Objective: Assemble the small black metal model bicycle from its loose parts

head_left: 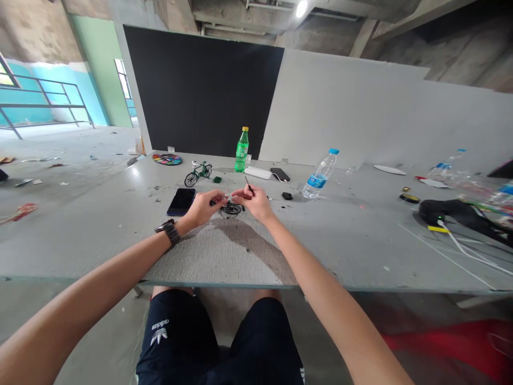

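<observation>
Over the middle of the table, my left hand (207, 205) pinches a small silvery part (225, 197); its exact kind is too small to make out. My right hand (256, 202) is closed around a small screwdriver (249, 186), its thin shaft pointing up and away. The fingertips of both hands nearly meet at the silvery part. Just below them lies a small black model bicycle wheel (231, 208), partly covered by my fingers. Farther back on the left stands a green model bicycle (197, 173), with a small dark green piece (217, 179) beside it.
A phone (181, 201) lies by my left wrist. Behind my hands stand a green bottle (241, 151), a white case-like object (258, 172) and a dark power bank or phone (280, 174). A water bottle (320, 175) is to the right, cables (460, 240) farther right.
</observation>
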A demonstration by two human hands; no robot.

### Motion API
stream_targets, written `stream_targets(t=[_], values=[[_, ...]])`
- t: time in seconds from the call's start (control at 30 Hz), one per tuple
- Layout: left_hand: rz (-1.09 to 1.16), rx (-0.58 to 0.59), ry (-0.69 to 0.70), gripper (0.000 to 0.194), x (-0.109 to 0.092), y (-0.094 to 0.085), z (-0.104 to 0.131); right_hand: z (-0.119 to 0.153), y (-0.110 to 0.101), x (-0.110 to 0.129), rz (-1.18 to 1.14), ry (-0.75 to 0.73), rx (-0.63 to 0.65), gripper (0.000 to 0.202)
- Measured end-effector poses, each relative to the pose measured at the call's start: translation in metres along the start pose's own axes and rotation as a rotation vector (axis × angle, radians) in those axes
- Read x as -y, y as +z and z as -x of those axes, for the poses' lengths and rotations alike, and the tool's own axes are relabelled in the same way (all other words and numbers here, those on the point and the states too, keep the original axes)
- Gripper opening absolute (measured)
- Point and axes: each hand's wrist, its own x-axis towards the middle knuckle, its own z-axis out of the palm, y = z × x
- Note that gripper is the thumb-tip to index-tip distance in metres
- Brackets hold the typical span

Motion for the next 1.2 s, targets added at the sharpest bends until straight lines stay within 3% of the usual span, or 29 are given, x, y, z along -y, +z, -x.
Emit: stream_targets(t=[0.27, 0.63, 0.97, 1.2], values=[[-0.016, 0.055, 0.017, 0.023, -0.0062, -0.0032, 0.0000, 0.0007, 0.0014, -0.0016, -0.102, -0.002, 0.022, 0.063], [-0.011, 0.053, 0.014, 0.021, -0.0057, -0.0023, 0.0005, 0.0016, 0.0014, 0.0006, 0.038, -0.071, -0.025, 0.059], [-0.022, 0.069, 0.023, 0.021, -0.0027, -0.0025, 0.0016, 0.0049, 0.0083, -0.0002, -0.257, 0.051, -0.016, 0.059], [-0.029, 0.059, 0.028, 0.020, -0.0051, -0.0038, 0.0013, 0.0051, 0.0077, -0.0022, -0.277, 0.066, 0.000, 0.060]])
